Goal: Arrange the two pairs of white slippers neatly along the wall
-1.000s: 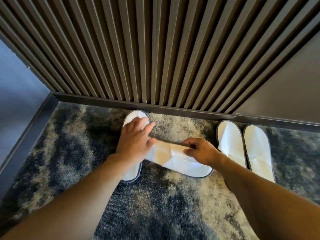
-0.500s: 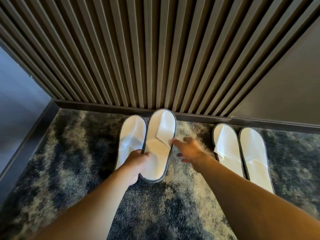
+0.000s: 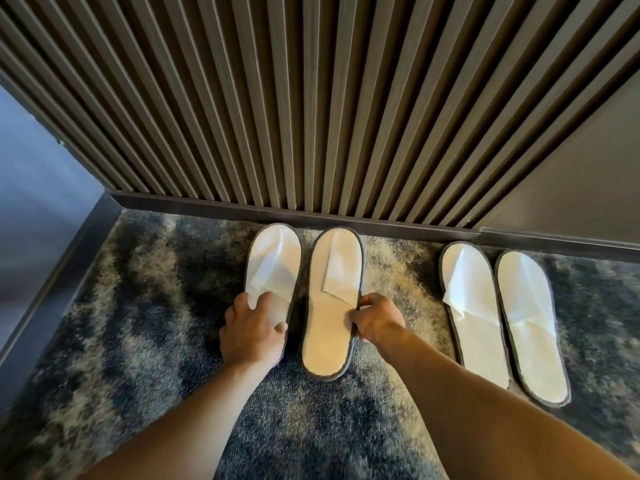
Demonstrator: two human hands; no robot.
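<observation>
Two pairs of white slippers with dark edging lie on the carpet, toes toward the slatted wall. In the left pair, the left slipper has my left hand lying over its heel half. The slipper beside it is pinched at its right edge by my right hand. The two lie side by side with a narrow gap. The right pair, one slipper and its mate, lies untouched, angled slightly to the right.
A dark baseboard runs under the slatted wall. A blue-grey side wall closes the left corner. The mottled grey and dark carpet spreads toward me. A plain dark panel stands at the right.
The slipper that lay crosswise a second ago now lies straight, parallel to its mate. My left hand slid down to the left slipper's heel; my right hand moved to the other slipper's right edge.
</observation>
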